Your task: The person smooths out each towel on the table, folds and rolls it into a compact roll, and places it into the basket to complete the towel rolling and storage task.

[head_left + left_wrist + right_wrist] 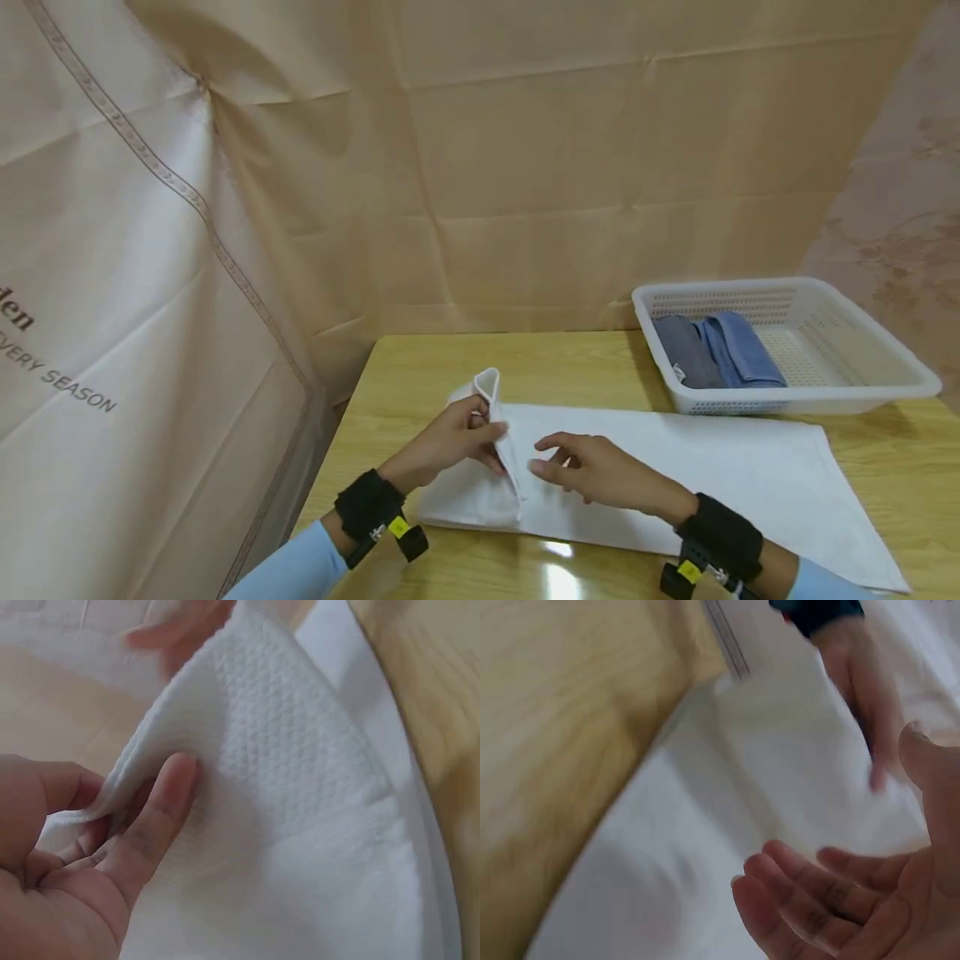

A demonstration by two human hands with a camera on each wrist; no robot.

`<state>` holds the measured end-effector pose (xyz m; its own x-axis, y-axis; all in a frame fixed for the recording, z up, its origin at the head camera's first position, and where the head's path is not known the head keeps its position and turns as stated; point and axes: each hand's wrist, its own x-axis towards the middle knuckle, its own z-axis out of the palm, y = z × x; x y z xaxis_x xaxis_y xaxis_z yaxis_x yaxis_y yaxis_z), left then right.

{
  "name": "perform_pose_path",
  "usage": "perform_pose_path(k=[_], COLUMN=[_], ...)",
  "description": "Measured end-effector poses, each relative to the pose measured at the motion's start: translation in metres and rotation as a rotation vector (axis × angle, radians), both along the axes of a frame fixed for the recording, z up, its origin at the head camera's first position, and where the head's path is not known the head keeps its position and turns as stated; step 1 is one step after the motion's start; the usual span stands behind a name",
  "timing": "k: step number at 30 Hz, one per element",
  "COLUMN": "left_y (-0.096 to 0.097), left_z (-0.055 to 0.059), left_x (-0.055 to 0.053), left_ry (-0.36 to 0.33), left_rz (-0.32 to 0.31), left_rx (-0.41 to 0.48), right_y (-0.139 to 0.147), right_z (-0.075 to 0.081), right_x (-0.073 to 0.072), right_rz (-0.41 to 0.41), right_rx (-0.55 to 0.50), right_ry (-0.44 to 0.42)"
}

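Note:
A white towel (690,475) lies folded in a long strip across the wooden table. Its left end is lifted and turned over to the right, and my left hand (453,442) pinches that raised fold between thumb and fingers. The left wrist view shows a textured weave on the lifted flap (292,742), with the thumb on its near face. Just to the right, my right hand (607,475) hovers over the towel, its fingers loosely bent and holding nothing. In the right wrist view its fingertips (761,881) stand apart from the thumb.
A white plastic basket (847,387) stands at the table's back right, close behind the towel. Inside it, on the left, lie a folded grey cloth (686,354) and a folded blue cloth (742,350). Beige sheeting (525,167) hangs behind the wooden table (405,367).

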<state>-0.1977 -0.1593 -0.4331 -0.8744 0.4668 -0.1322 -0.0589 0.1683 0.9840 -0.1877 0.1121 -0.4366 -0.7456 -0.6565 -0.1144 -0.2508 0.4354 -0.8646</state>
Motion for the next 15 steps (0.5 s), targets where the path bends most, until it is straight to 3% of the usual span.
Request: perform_pose_path(k=[4,6,8,10,12,13,15], left_y=[0.025,0.026,0.018,0.005,-0.009,-0.015,-0.026], left_z=[-0.005,-0.009,-0.015,-0.023,-0.034,-0.039,-0.049], left_x=[-0.008,-0.015,-0.026,-0.038,-0.052,-0.058,-0.068], left_ry=[0.009,0.049,0.147,0.252,0.334,0.355,0.352], left_rz=[-0.086,-0.085,-0.034,0.048,0.091,0.085,0.016], left_rx=[0.042,0.008,-0.1,-0.255,-0.409,-0.467,-0.514], right_y=[-0.019,-0.019,-0.014,-0.007,0.0,0.004,0.01], right_z=[-0.002,-0.005,-0.007,-0.006,-0.001,0.002,0.011], right_x=[0.003,0.001,0.0,0.0,0.001,0.003,0.005], right_rz=[-0.017,-0.058,-0.103,-0.133,-0.133,-0.124,-0.084], right_rx=[-0.007,0.003,0.01,-0.004,-0.024,-0.033,-0.058], right_ry=[0.047,0.07,0.055,-0.012,-0.077,-0.108,-0.16])
